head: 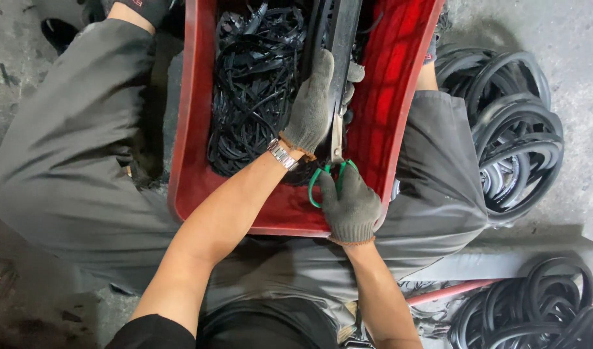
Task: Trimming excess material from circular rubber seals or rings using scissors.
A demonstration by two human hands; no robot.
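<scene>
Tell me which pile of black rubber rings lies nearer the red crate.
The upper pile of rings, right beside the red crate; the other pile lies lower, at the bottom right corner.

I have both forearms bare and stretched forward between my knees, each hand in a grey knit glove. My left hand (311,103) reaches further out, fingers curled closed in a grip, palm down. My right hand (350,203) sits nearer, fist closed.

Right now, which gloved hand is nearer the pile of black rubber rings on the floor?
Right. The right hand, gripping green-handled scissors, sits closer to the rings; the left hand is farther, over the red crate.
</scene>
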